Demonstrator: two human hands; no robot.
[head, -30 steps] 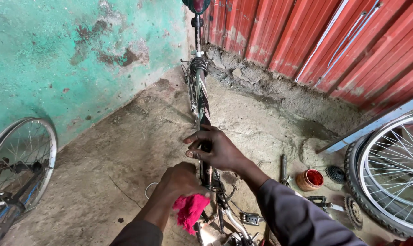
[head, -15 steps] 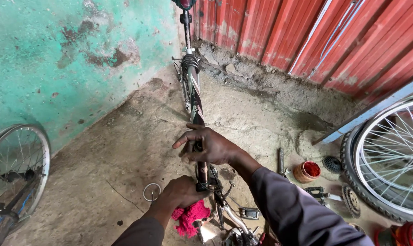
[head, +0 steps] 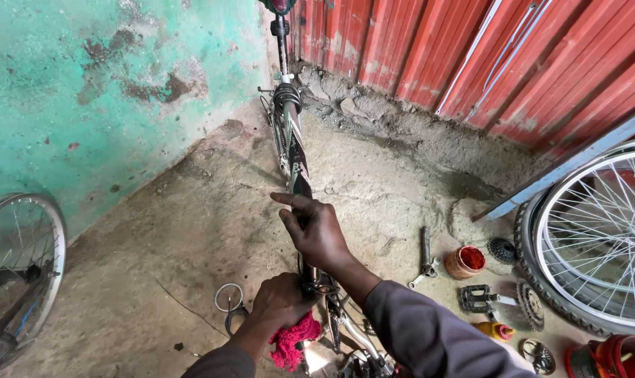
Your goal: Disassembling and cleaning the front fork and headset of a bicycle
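Note:
A bicycle frame (head: 291,136) runs away from me along the dirt floor toward the corner of the walls. My right hand (head: 316,229) wraps over its top tube, fingers pointing left. Closer to me, my left hand (head: 281,301) presses a pink-red rag (head: 291,341) against the frame near its lower end. The tube under both hands is hidden.
A teal wall is on the left, red corrugated sheet on the right. Bicycle wheels stand at the left edge (head: 16,269) and right edge (head: 597,238). On the ground right of the frame lie a wrench (head: 425,255), an orange grease tub (head: 466,262), a pedal (head: 480,299) and sprockets (head: 529,304).
My view has tilted and shifted, so the frame and hands sit lower. My right hand slid slightly along the tube; my left hand with the rag stayed at the frame's lower end.

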